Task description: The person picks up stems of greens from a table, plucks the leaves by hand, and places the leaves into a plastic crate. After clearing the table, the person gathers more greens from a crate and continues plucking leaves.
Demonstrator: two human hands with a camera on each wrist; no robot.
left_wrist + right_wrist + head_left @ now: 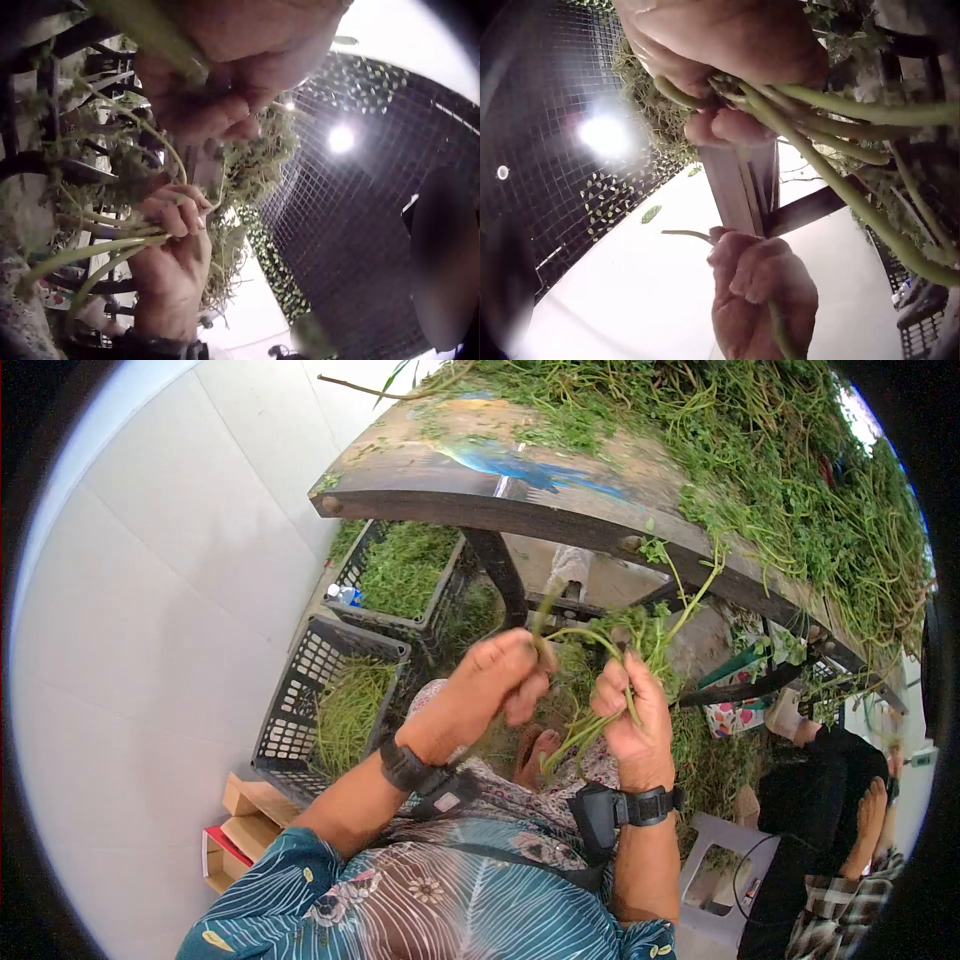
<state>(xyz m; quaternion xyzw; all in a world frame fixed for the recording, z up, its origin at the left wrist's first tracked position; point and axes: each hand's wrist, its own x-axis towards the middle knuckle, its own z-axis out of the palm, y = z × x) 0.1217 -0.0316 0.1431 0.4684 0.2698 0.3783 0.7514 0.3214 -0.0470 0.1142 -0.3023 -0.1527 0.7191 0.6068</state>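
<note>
In the head view my right hand grips a small bunch of leafy green stems. Their bare ends point down to the left, and leafy tops rise past the thumb. Beside it my left hand, slightly blurred, holds a single green stem in its curled fingers, seen in the right wrist view with one end poking out beyond the fingertips. From the left wrist, the right hand shows thumb and fingers closed around several thick stems. Both hands are raised over the lap, below the table edge.
A wooden table piled with greens stands ahead. Below left are two black crates, one with chopped-looking greens, one with bare stems. Cardboard boxes lie at left. Another person sits at right near a pale stool.
</note>
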